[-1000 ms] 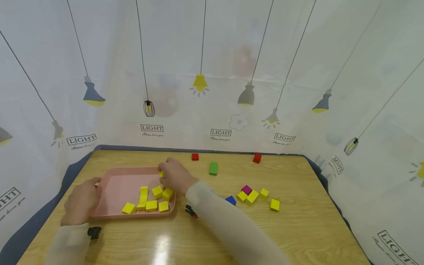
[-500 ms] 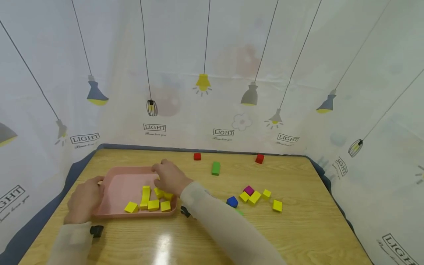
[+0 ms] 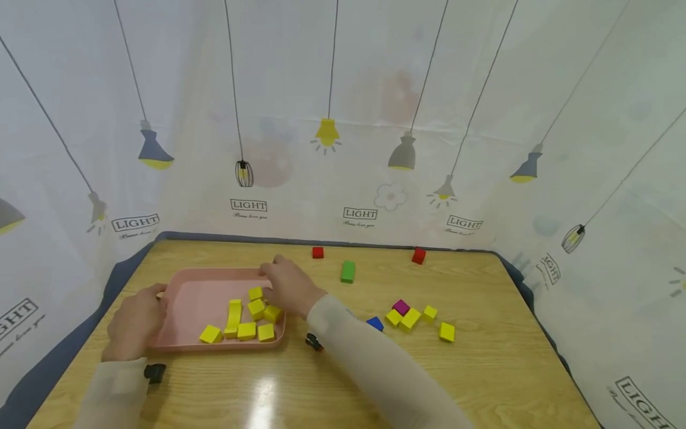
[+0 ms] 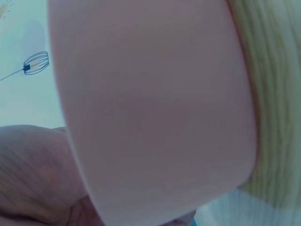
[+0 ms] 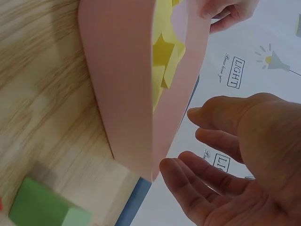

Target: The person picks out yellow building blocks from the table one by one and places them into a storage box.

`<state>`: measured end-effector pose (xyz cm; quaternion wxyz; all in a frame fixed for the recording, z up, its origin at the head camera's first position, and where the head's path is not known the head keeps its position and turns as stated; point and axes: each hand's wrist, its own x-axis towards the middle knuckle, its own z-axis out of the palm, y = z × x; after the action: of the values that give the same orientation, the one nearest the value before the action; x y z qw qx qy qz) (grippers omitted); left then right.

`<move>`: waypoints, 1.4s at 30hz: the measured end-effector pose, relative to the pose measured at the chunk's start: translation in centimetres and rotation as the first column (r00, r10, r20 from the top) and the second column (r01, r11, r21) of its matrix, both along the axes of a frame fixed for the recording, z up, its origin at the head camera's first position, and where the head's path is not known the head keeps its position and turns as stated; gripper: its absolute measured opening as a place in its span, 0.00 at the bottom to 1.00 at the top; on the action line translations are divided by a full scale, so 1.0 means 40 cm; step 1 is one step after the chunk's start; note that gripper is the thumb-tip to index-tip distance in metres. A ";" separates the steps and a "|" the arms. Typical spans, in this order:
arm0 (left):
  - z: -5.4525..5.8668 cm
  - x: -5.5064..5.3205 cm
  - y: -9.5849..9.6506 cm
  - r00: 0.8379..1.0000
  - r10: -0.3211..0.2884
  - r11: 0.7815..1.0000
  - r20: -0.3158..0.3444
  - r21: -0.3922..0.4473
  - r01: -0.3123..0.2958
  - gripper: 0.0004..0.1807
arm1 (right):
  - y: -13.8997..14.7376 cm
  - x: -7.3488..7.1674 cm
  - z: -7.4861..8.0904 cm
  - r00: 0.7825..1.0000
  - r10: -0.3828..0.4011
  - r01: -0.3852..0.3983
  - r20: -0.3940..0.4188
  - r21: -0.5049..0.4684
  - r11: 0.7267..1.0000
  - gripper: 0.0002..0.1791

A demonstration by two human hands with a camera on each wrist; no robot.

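My left hand [image 3: 135, 323] grips the left end of a pink tray [image 3: 190, 307]; in the left wrist view that hand [image 4: 35, 172] is at the lower left, partly hidden behind the tray wall [image 4: 155, 108]. Several yellow blocks [image 3: 246, 331] lie in the tray's right half, one yellow cube [image 3: 255, 293] sitting at the back of them. Over the tray's back right corner is my right hand [image 3: 293, 287]. Seen from the right wrist, its fingers [image 5: 190, 186] are spread apart beside the tray rim, holding nothing.
Right of the tray, a purple block [image 3: 401, 307], a blue block [image 3: 375, 323] and several yellow blocks [image 3: 410, 319] lie on the wooden table [image 3: 482, 369]. A green block [image 3: 348, 271] and two red blocks [image 3: 318, 252] are farther back. A printed curtain [image 3: 300, 77] surrounds the table.
A second ago my right hand held a yellow cube at the tray's right side. That cube now lies in the tray, and the hand has drawn back to the right. My left hand stays put.
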<state>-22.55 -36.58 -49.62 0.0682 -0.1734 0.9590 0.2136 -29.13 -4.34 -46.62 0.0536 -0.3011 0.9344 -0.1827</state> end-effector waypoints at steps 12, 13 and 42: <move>-0.005 -0.004 0.000 1.000 -0.004 1.000 0.008 0.008 0.004 0.28 | 0.099 -0.002 0.017 0.998 -0.063 0.063 0.006 0.022 0.998 0.22; -0.005 -0.004 -0.001 1.000 -0.008 1.000 0.004 0.006 0.008 0.28 | 0.107 -0.001 0.019 0.998 -0.066 0.066 -0.005 0.025 0.997 0.21; -0.007 -0.002 -0.018 0.999 -0.052 0.998 -0.016 0.030 0.052 0.29 | 0.489 0.081 -0.005 0.965 -0.259 0.252 -0.043 -0.119 0.960 0.19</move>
<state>-22.62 -37.30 -49.88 0.0691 -0.1458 0.9603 0.2274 -25.89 15.24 -46.81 -0.0148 -0.1857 0.9549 -0.2314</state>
